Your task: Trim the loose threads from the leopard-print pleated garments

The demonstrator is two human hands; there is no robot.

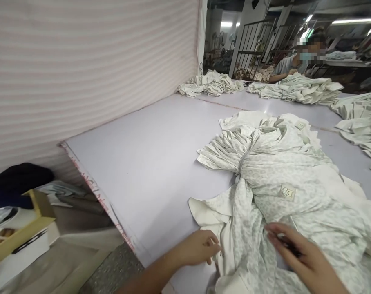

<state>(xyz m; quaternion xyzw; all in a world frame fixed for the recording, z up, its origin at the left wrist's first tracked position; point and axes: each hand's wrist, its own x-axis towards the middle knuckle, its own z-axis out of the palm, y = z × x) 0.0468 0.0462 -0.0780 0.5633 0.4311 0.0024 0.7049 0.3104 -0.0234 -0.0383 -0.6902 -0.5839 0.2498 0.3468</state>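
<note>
A bundle of pale green and white patterned garments (298,171) lies on the table, gathered and tied round with a grey strip (243,161). A small label with a drawn animal face (287,192) shows on the cloth. My left hand (197,247) is at the near left edge of a hanging garment part (225,232), its fingers curled and pinched at the hem; what is between them is too small to tell. My right hand (298,255) is over the bundle, closed round a small dark tool (291,246), mostly hidden in the palm, perhaps thread snips.
The pale table (148,151) has a red-marked edge (106,206) on the left. A striped cloth (90,61) hangs behind. More garment piles (216,83) lie at the back and right (363,122). Across sits a masked person (286,67). A yellow box (41,208) stands lower left.
</note>
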